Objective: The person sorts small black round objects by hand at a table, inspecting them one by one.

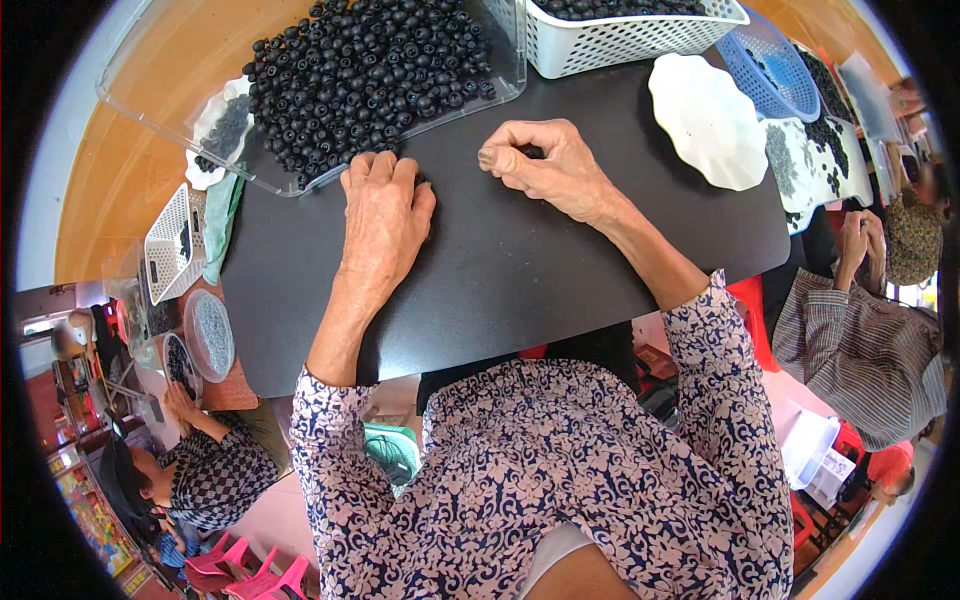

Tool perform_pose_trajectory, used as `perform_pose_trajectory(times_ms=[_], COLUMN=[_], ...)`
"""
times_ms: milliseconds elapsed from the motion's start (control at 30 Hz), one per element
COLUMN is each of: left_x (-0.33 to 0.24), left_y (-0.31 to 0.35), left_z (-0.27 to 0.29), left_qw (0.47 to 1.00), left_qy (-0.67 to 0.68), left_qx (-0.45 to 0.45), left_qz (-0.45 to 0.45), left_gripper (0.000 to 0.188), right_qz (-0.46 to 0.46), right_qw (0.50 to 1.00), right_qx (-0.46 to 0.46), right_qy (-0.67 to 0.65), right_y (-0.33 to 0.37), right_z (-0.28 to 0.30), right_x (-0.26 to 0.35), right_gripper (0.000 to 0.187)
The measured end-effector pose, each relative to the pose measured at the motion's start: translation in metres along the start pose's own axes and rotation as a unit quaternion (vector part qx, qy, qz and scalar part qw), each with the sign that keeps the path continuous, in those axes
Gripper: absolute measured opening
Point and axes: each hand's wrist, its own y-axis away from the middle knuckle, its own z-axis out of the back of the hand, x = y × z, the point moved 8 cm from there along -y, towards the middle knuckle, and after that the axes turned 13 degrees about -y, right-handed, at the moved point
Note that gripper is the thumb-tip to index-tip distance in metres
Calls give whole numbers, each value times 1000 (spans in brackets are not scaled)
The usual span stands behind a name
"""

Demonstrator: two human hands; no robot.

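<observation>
Beads [370, 80] heap the clear tray [521, 60]. At its near edge the left hand [385, 215] curls downward; its grip is hidden. Right of the tray, the right hand [555, 170] closes thumb to fingertips, seemingly around one bead. Beyond, right of the tray, the basket [620, 45] holds more dark pieces. Much seems left; how much is done is unclear.

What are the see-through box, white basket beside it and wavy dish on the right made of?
The see-through box seems shiny hard plastic: its wall is clear. The white basket looks like moulded plastic, with even holes. The wavy dish is smooth white, maybe plastic or ceramic.
</observation>
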Motion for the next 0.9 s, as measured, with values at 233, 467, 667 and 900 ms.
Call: perform_pose_trajectory(times_ms=[233, 467, 667, 900], left_x=[1, -19, -9, 14], left_y=[-3, -6, 0, 15], left_z=[-2, -17, -16, 22], left_qw=[911, 822, 842, 964], left_qy=[390, 550, 513, 259], left_qx=[16, 35, 55, -17], left_qz=[129, 145, 157, 56], left_gripper=[16, 29, 25, 20], right_qz=[136, 228, 241, 221], right_qw=[990, 957, 954, 957], right_qx=[12, 22, 6, -10], right_qy=[40, 178, 181, 190], right_y=[2, 10, 10, 12], right_z=[-11, -21, -21, -15], right_x=[14, 25, 23, 25], right_gripper=[27, 33, 24, 21])
